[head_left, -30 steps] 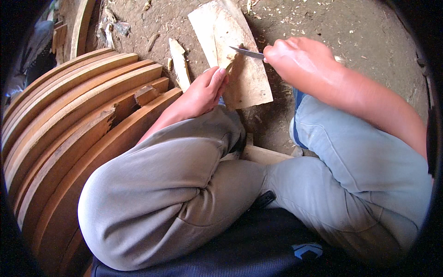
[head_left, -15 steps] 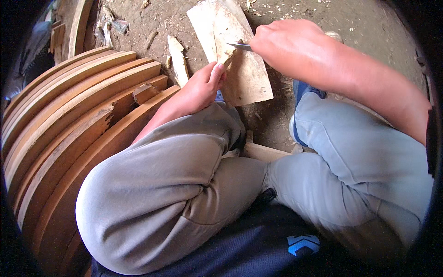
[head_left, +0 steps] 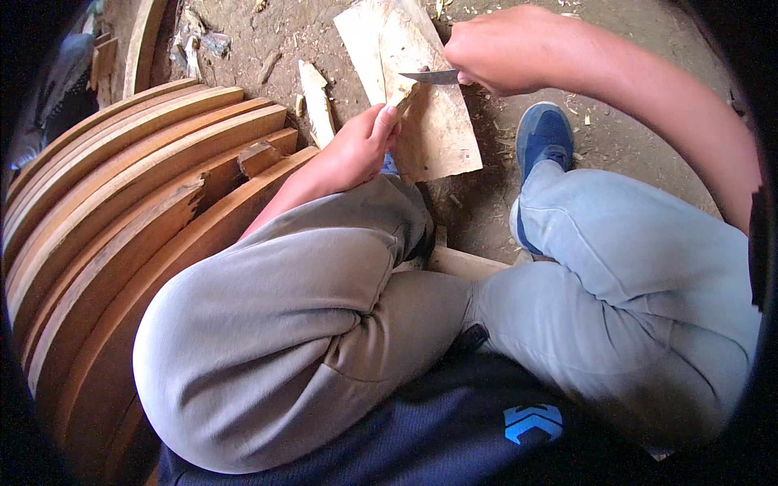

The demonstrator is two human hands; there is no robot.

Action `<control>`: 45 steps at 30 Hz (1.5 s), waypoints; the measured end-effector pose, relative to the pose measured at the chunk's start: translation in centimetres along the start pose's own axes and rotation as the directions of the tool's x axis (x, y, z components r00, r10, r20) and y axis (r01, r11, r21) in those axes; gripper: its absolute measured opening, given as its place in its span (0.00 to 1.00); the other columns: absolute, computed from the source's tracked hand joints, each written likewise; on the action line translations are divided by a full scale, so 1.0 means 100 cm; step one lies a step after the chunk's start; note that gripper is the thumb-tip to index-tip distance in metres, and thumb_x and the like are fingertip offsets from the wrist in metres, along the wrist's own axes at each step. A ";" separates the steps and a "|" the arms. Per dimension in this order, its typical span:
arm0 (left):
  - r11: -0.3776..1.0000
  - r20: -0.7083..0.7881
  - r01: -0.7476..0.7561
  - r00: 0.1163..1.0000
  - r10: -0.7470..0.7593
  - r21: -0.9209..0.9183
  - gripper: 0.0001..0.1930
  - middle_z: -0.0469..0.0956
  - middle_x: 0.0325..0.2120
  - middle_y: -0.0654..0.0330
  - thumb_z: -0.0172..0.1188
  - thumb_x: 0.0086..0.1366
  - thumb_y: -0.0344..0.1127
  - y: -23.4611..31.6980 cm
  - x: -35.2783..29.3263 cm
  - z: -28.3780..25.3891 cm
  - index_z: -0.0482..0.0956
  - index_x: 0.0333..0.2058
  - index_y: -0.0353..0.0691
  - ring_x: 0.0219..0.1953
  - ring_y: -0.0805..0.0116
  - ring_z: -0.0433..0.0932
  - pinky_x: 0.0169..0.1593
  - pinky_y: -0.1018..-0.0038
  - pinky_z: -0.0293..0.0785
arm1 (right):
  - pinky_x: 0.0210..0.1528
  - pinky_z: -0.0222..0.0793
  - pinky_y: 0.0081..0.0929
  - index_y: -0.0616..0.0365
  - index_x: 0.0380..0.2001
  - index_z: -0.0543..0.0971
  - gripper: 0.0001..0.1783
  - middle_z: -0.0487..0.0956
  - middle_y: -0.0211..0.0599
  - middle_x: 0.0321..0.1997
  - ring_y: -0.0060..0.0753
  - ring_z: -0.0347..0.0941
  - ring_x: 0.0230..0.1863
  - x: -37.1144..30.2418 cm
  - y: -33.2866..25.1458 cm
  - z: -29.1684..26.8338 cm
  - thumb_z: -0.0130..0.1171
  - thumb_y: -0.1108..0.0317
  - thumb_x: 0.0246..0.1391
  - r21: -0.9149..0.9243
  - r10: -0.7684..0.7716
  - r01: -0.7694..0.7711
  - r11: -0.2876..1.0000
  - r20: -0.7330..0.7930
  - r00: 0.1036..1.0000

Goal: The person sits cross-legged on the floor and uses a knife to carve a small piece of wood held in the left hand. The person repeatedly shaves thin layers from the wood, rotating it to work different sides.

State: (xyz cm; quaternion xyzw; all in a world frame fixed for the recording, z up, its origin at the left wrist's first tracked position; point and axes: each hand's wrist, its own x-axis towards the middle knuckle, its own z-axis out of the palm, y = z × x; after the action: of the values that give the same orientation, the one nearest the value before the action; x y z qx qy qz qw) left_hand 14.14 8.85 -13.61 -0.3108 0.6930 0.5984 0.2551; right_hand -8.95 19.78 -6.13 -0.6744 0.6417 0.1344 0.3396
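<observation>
My left hand (head_left: 362, 146) is closed round the lower end of a small rough piece of wood (head_left: 403, 91), its thumb lying along the top. That piece is held over a flat pale board (head_left: 442, 138) on the ground. From the right reaches my right hand (head_left: 496, 53), its fingers wrapped round a knife whose handle is hidden in the fist. The knife's blade (head_left: 433, 77) points left, its tip close to the upper end of the wood piece. Whether blade and wood touch, I cannot tell.
Curved planks (head_left: 146, 202) stand in a row at my left. A split wood piece (head_left: 317, 101) lies on the dirt ground (head_left: 494, 138), among scattered shavings. My blue shoe (head_left: 545, 134) rests right of the board. Dark clothing (head_left: 65, 77) shows at the far left edge.
My right hand with the knife has moved slightly up and right, and more of the blade shows. The left hand keeps its hold on the wood piece.
</observation>
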 end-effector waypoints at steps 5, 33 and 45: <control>0.998 -0.041 -0.064 0.997 0.063 -0.025 0.24 0.67 0.24 0.65 0.37 0.79 0.52 -0.004 0.004 0.002 0.70 0.36 0.36 0.22 0.75 0.62 0.26 0.73 0.63 | 0.45 0.75 0.47 0.61 0.35 0.83 0.15 0.84 0.51 0.35 0.48 0.82 0.42 0.011 0.024 0.005 0.60 0.58 0.59 0.069 -0.064 0.059 0.996 0.066 0.996; 0.980 0.075 0.032 0.997 -0.018 -0.197 0.20 0.64 0.15 0.65 0.40 0.78 0.51 0.012 -0.004 0.002 0.66 0.37 0.40 0.09 0.75 0.62 0.14 0.76 0.58 | 0.31 0.74 0.50 0.56 0.31 0.78 0.17 0.78 0.50 0.22 0.57 0.79 0.30 -0.024 0.013 0.077 0.53 0.54 0.65 0.091 0.037 0.009 0.996 -0.490 0.871; 0.988 0.061 0.063 0.997 -0.055 -0.138 0.21 0.67 0.18 0.65 0.40 0.78 0.54 0.018 -0.009 0.002 0.66 0.35 0.40 0.10 0.75 0.65 0.14 0.77 0.61 | 0.31 0.75 0.49 0.57 0.33 0.79 0.16 0.79 0.49 0.23 0.55 0.80 0.31 -0.022 0.009 0.077 0.53 0.56 0.64 0.080 0.042 -0.006 0.997 -0.456 0.889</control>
State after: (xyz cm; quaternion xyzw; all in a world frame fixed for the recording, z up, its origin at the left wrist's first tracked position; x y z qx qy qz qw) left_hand 13.42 9.34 -11.77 -0.3313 0.6322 0.6463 0.2698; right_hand -8.18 26.38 -10.67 -0.6655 0.7167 -0.0487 0.2028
